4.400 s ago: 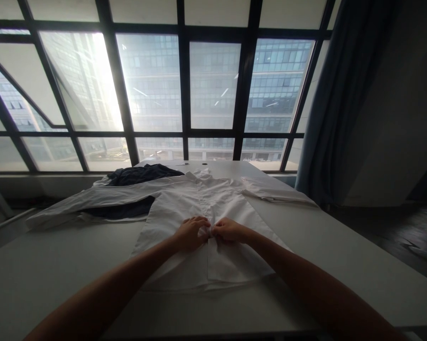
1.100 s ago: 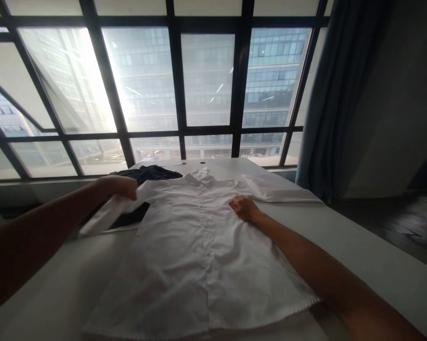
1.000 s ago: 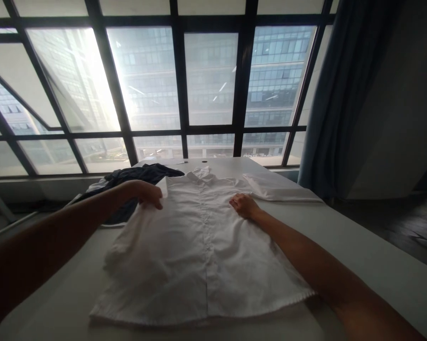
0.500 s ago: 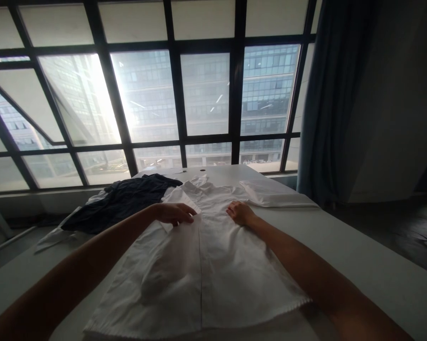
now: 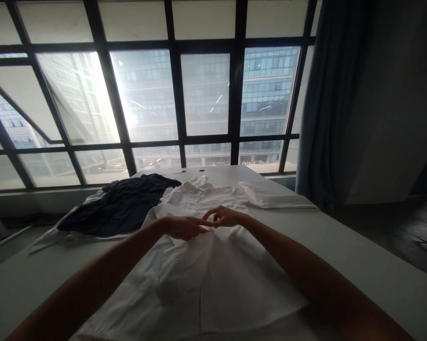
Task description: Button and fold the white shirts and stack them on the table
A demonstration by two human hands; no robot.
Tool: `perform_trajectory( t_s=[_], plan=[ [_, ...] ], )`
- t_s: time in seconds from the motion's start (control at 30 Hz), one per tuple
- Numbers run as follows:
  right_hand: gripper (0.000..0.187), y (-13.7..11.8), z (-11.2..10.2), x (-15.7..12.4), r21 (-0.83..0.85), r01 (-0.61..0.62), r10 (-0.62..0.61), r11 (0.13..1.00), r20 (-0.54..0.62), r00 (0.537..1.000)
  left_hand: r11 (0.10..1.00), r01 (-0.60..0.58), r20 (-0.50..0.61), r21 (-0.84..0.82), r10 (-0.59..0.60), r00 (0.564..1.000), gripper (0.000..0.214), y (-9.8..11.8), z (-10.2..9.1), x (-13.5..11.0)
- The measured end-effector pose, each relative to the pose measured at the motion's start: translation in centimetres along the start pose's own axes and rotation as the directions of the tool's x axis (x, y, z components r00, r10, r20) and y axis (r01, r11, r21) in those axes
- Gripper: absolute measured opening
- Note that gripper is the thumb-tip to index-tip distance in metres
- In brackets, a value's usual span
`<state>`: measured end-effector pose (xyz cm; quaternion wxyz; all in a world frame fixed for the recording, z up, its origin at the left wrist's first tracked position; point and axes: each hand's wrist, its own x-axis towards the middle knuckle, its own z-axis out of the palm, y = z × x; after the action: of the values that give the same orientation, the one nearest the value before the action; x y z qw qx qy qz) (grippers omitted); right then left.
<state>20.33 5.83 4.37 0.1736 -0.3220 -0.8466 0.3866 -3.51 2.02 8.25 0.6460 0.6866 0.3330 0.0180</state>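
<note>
A white shirt (image 5: 213,270) lies front up on the white table (image 5: 351,255), collar toward the window. Its left side and sleeve are folded in over the chest. My left hand (image 5: 183,226) rests on that folded cloth near the button line, fingers stretched out toward the right. My right hand (image 5: 225,217) is just beyond the left fingertips over the middle of the chest. Its fingers are curled with thumb and forefinger drawn together in a pinch, and what they hold is hidden. The shirt's other sleeve (image 5: 279,199) lies spread out to the right.
A dark navy garment (image 5: 119,206) is heaped on the table to the left of the shirt, partly over more white cloth (image 5: 45,239). A large black-framed window (image 5: 180,94) stands behind the table. A dark curtain (image 5: 327,118) hangs at the right.
My left hand has carried the shirt's left sleeve over the chest to the middle. My right hand has left the right shoulder and now meets the left hand at the centre.
</note>
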Motion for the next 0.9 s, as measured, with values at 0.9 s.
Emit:
perform_trajectory(
  t_s=[0.9],
  plan=[
    [0.059, -2.4, 1.0, -3.5, 0.210, -0.438, 0.420, 0.874, 0.126, 0.899, 0.597, 0.624, -0.855, 0.505, 0.247, 0.456, 0.040, -6.0, -15.0, 1.3]
  ],
)
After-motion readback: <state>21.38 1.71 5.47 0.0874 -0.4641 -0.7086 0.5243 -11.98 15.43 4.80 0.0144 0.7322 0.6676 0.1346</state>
